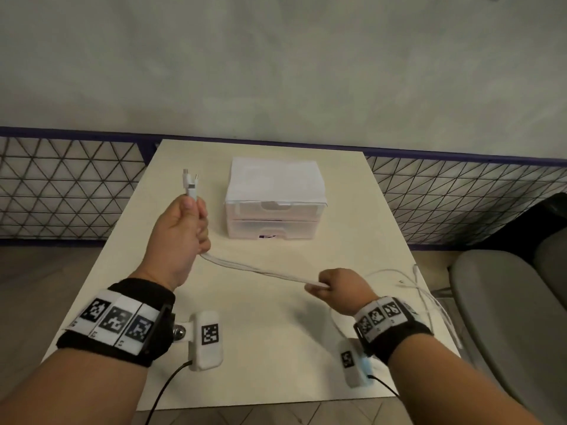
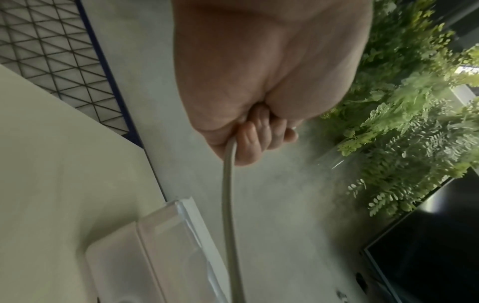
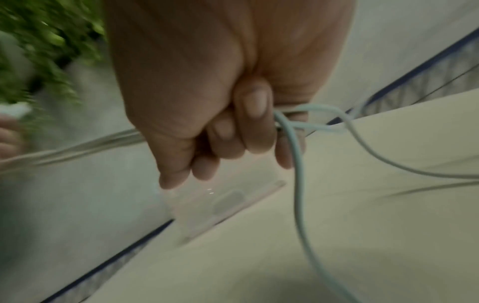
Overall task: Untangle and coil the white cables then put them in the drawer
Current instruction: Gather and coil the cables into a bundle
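Note:
My left hand [image 1: 184, 222] is raised over the left of the table, fist curled round a bunch of white cables [image 1: 260, 271], whose plug ends [image 1: 190, 182] stick up above the thumb. The cables run taut, down and right, into my right hand [image 1: 337, 286], which grips them in a fist near the table's right side. Beyond that fist the loose tails [image 1: 429, 299] loop over the table's right edge. In the left wrist view a cable [image 2: 229, 205] drops from the curled fingers [image 2: 254, 141]. The right wrist view shows cable strands [image 3: 298, 164] crossing at the fingers [image 3: 249, 131].
A small white two-drawer unit [image 1: 274, 199] stands at the back middle of the cream table [image 1: 260, 363], both drawers closed. A grey chair [image 1: 506, 302] sits right of the table. A mesh fence [image 1: 61, 185] and grey wall are behind.

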